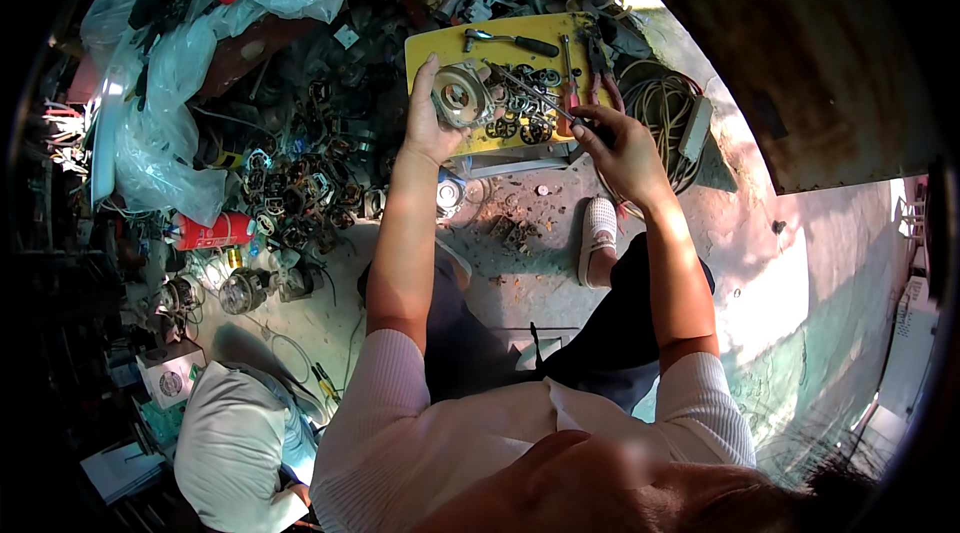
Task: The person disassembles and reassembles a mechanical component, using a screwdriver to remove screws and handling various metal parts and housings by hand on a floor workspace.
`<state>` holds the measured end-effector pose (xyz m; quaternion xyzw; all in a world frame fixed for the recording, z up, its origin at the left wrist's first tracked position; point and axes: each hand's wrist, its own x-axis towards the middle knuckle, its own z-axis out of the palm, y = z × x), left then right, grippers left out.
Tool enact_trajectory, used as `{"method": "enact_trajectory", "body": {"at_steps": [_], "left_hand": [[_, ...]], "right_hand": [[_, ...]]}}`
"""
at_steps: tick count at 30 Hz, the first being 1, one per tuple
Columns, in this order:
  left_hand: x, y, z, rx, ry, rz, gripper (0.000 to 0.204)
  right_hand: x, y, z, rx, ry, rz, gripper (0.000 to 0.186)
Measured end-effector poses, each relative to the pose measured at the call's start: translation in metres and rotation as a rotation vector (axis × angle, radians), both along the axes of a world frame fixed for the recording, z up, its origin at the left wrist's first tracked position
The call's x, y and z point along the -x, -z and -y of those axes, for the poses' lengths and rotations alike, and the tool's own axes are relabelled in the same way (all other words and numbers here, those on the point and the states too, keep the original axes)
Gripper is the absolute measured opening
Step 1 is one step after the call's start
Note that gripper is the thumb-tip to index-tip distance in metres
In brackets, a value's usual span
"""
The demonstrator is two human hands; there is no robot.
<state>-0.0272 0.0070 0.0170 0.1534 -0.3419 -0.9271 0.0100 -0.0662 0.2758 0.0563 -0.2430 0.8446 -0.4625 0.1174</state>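
My left hand (432,123) grips a round metal housing (459,96) with a ring-shaped opening, holding it over the left part of a yellow board (430,45). In my right hand (622,151) is a screwdriver (545,99) with a long thin shaft pointing up and left toward the housing's right side. Whether its tip touches the housing I cannot tell. Several small dark wheel-like metal parts (535,131) lie on the board between my hands. A ratchet wrench (512,41) with a black handle rests at its far edge. Red-handled pliers (603,73) lie at its right.
Coiled cable (655,113) lies right of the board, below a large rusty panel (840,63). Piled metal parts (300,183), plastic bags (165,133) and a red canister (213,230) crowd the left. Another person (235,448) is at the lower left. Small debris (515,231) lies on the floor.
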Motion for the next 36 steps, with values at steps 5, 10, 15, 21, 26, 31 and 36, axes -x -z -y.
{"method": "enact_trajectory", "body": {"at_steps": [5,10,15,21,26,31,36], "left_hand": [[-0.004,-0.001,0.001,-0.011,0.026,-0.121,0.062],[-0.006,-0.017,-0.009,0.015,-0.063,-0.169,0.063],[-0.011,-0.012,-0.001,0.002,0.008,-0.175,0.07],[-0.02,-0.019,-0.007,-0.008,0.078,-0.159,0.072],[-0.037,-0.024,-0.003,0.084,0.186,-0.151,0.073],[-0.048,-0.021,0.003,0.09,0.228,-0.185,0.073],[-0.063,-0.022,0.004,0.198,0.159,-0.203,0.067]], "right_hand": [[-0.005,0.0,0.004,0.151,-0.256,0.277,0.035],[-0.011,0.0,0.008,0.149,-0.226,0.291,0.034],[-0.014,-0.005,0.011,0.116,-0.237,0.3,0.034],[-0.022,-0.005,0.012,0.103,-0.284,0.265,0.033],[-0.029,-0.008,0.008,0.078,-0.325,-0.096,0.033],[-0.042,-0.03,0.007,-0.093,-0.349,-0.395,0.034],[-0.061,-0.064,0.004,-0.305,-0.436,-0.682,0.04]]}}
